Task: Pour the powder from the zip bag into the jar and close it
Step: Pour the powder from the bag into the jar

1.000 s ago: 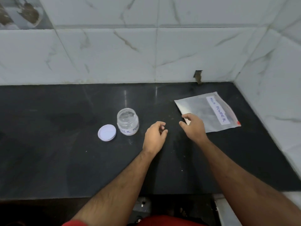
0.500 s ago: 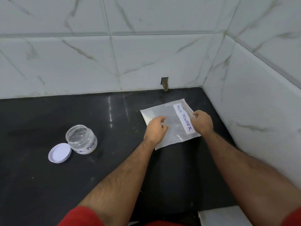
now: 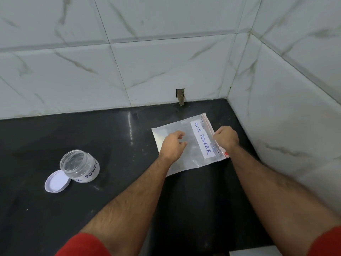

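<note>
You are working with 1 zip bag [image 3: 186, 145] lying flat on the black counter [image 3: 110, 137], right of the frame's centre, its label reading MILK POWDER; white powder is showing at its left end. Your right hand [image 3: 226, 138] is pinching the bag's red zip edge. Your left hand [image 3: 173, 145] is hovering over the bag, fingers loosely curled, grasping nothing. At lower left, 1 clear jar [image 3: 79, 165] is standing open and empty, with 1 white lid [image 3: 57, 183] lying just beside it.

Both hands [image 3: 173, 145] on zip bag [image 3: 191, 154], jar [image 3: 79, 166] apparently empty
</note>
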Demonstrator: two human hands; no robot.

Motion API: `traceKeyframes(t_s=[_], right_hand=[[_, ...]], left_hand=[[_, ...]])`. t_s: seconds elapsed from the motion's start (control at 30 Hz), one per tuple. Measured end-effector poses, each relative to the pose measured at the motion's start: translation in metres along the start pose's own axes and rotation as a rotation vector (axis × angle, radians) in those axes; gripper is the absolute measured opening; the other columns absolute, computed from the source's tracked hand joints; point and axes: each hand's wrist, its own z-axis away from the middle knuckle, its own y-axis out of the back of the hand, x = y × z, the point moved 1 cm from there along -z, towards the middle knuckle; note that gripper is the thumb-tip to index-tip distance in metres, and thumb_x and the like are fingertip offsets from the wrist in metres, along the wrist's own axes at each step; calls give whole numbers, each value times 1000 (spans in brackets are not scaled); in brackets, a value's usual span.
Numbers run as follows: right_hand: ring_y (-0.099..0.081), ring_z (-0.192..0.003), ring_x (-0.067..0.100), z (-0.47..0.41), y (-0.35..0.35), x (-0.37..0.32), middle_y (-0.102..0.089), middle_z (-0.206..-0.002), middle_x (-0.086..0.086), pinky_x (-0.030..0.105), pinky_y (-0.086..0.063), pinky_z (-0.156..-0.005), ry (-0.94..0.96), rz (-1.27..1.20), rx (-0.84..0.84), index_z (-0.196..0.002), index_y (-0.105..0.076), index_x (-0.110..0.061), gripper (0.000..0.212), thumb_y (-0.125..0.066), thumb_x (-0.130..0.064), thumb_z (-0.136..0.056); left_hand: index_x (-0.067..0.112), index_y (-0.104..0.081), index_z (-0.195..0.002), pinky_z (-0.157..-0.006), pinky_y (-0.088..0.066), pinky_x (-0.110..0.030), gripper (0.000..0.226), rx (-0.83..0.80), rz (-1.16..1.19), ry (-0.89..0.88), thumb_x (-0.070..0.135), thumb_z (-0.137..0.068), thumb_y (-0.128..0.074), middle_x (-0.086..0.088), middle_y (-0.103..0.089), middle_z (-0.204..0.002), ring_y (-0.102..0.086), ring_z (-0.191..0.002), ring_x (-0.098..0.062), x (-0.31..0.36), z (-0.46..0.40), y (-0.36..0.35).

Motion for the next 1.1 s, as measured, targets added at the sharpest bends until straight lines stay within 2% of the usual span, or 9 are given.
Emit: traceKeyframes(t_s=[0.2, 0.27, 0.33, 0.53, 0.7, 0.73, 0.8, 0.97, 1.1], right_hand=[[-69, -79, 25, 4, 18, -15, -74, -86, 17, 37, -56, -72, 78, -212, 1, -81, -73, 5, 12, -63, 0, -77], [-66, -78, 20, 9, 30, -26, -72, -79, 10, 36, -55, -73, 108, -312, -33, -74, -72, 0, 5, -68, 1, -76], [-65, -76, 17, 17, 43, -38, -70, -79, 5, 33, -55, -69, 124, -402, -95, -69, -70, -8, 12, -72, 0, -77], [-61, -51, 11, 52, 70, -71, -66, -62, 1, 19, -44, -42, 211, -527, -245, -70, -69, -11, 15, -74, -1, -81], [-69, -63, 15, 77, 75, -93, -74, -72, 2, 24, -52, -56, 292, -497, -289, -76, -76, -9, 6, -76, -5, -80], [-70, -65, 16, 81, 75, -98, -75, -75, 3, 26, -54, -60, 312, -482, -298, -80, -77, -6, 0, -77, -6, -80], [-71, -69, 17, 88, 73, -107, -77, -79, 4, 29, -56, -68, 332, -459, -317, -85, -78, -4, 5, -77, -7, -80], [-69, -68, 11, 105, 68, -127, -74, -72, -2, 27, -52, -68, 375, -431, -325, -74, -75, -13, 11, -79, -5, -79], [-68, -68, 15, 111, 64, -139, -73, -74, 1, 28, -53, -65, 380, -401, -344, -76, -74, -11, 6, -78, -10, -81]], left_hand=[[13, -64, -125, -92, -52, -31, 31, 52, 55, -1, 23, -95, -63, -2, -68, -118, -65, -102, -19, 17, -4, 13], [14, -67, -114, -85, -52, -29, 23, 86, 114, -4, 24, -95, -61, 1, -69, -107, -64, -96, -16, 27, -5, 20], [14, -69, -101, -77, -50, -27, 17, 119, 173, -19, 27, -95, -60, 4, -69, -95, -65, -88, -14, 40, -7, 28], [19, -62, -69, -76, -61, -44, 36, 205, 298, -15, 51, -86, -61, -1, -74, -73, -72, -72, -21, 80, -13, 54], [20, -56, -73, -74, -62, -42, 49, 231, 158, 25, 69, -76, -61, -3, -74, -78, -73, -75, -23, 96, -4, 86], [21, -56, -73, -75, -62, -42, 49, 223, 139, 38, 69, -76, -62, -4, -74, -80, -73, -76, -24, 97, -2, 92], [19, -58, -75, -75, -62, -39, 47, 210, 110, 66, 65, -77, -65, -6, -74, -81, -73, -76, -25, 97, 4, 103], [8, -72, -83, -68, -64, -35, 21, 193, 123, 132, 28, -79, -64, -4, -74, -70, -73, -61, -21, 86, 16, 122], [5, -75, -77, -66, -64, -38, 19, 248, 161, 135, 17, -77, -60, -6, -75, -67, -71, -57, -21, 78, 24, 133]])
